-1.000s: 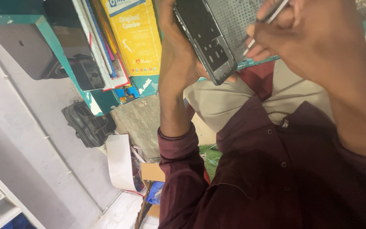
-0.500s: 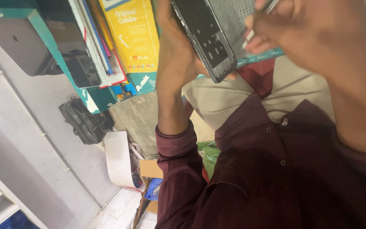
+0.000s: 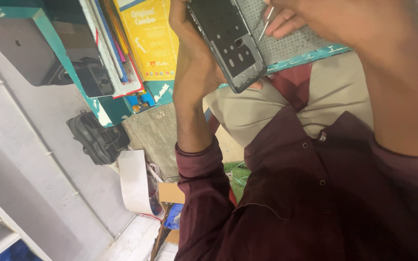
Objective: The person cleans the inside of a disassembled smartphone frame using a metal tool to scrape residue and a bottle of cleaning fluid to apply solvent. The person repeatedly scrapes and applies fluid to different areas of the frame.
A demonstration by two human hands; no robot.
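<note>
Near the top of my view, my left hand (image 3: 194,63) grips a dark grey, flat, rectangular phone frame (image 3: 228,43), its inner face turned toward me and dotted with small holes and cut-outs. The fingers wrap around its left edge, with the thumb low against the bottom corner. The frame is raised and tilted, its lower end pointing toward my lap.

Just right of it, my right hand (image 3: 335,24) pinches a thin silver metal tool (image 3: 265,21), which looks like a pair of tweezers, though the top edge of the view cuts it off and I cannot be sure. Its tip sits close to the upper right edge of the frame; I cannot tell whether it touches.

Behind the frame lies a grey perforated work mat (image 3: 291,43) on a teal-edged table (image 3: 310,53). Below are my beige trousers (image 3: 262,106) and the dark maroon shirt (image 3: 315,193) that covers both arms.

To the left, a yellow cardboard box (image 3: 151,38) leans beside a stack of thin books and folders (image 3: 117,53). Further left sits a grey rounded box-shaped device (image 3: 20,53). On the floor below lie a black bag (image 3: 97,137) and a curled white sheet (image 3: 134,181).
</note>
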